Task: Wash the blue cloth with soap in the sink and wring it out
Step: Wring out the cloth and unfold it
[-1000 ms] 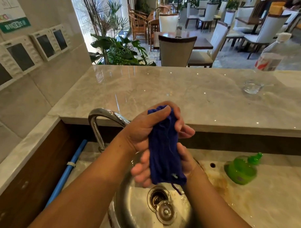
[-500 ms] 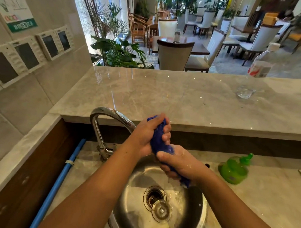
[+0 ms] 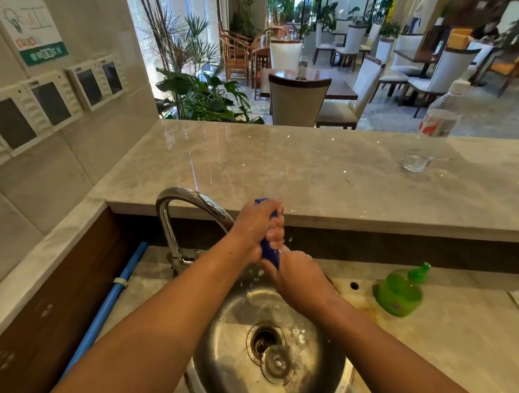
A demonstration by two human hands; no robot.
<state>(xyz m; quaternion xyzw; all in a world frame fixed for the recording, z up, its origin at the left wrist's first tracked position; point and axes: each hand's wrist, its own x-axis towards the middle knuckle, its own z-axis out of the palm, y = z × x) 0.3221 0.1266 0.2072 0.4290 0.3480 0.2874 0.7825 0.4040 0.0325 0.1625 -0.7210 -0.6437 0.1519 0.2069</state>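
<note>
A second ago the blue cloth [image 3: 268, 251] hung as a loose strip between my hands. Now it is squeezed into a tight rope, so I judge the soaping done and the wringing under way. My left hand [image 3: 255, 228] grips its far, upper end, a blue tip poking out above the fingers [image 3: 276, 235]. My right hand [image 3: 296, 275] clenches the near, lower end, hidden inside it. The cloth is above the sink [image 3: 232, 357], just right of the faucet [image 3: 175, 206].

A restaurant's service bar — a sink [image 3: 226, 345] set behind a marble counter [image 3: 283, 167], dining tables [image 3: 340, 90] and white chairs [image 3: 296, 105] beyond.
</note>
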